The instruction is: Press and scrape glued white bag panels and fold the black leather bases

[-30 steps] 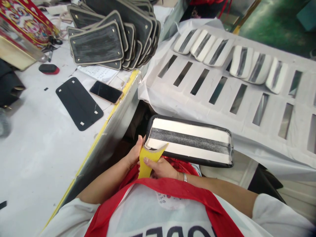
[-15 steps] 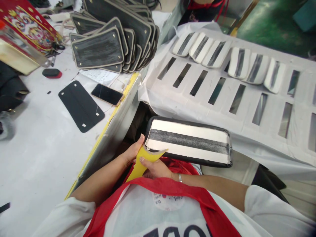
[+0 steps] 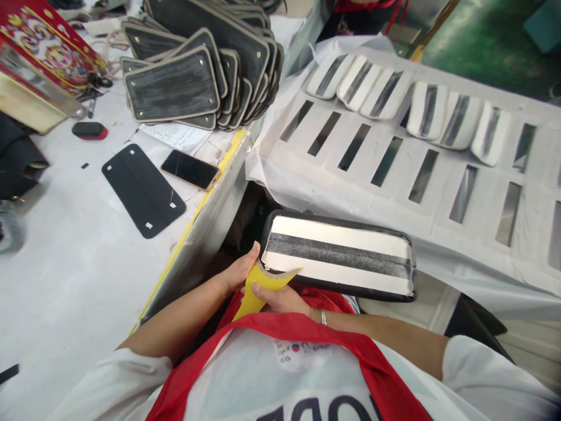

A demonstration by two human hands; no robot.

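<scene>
A long black piece with rounded corners, cream inner face and a dark stripe down its middle (image 3: 342,252), lies across my lap. My left hand (image 3: 239,272) is closed on its left end, thumb along the black rim and the other fingers hidden underneath. In my right hand (image 3: 284,299) is a flat yellow tool with a curved, pointed end (image 3: 267,285). My right thumb presses on its face, and the curved edge is close to the black piece's lower left corner. Whether the tool touches the rim I cannot tell.
On the white table at left lie a black panel with white tabs (image 3: 144,191), a phone (image 3: 190,169) and a stack of black panels (image 3: 173,88). Several white striped pads (image 3: 383,96) rest on the slotted, white-covered surface (image 3: 307,181) at right. A yellow-taped table edge (image 3: 193,219) runs beside my left arm.
Both hands, the black piece and the yellow tool have shifted very slightly right and down in view. The grip of each hand looks the same.
</scene>
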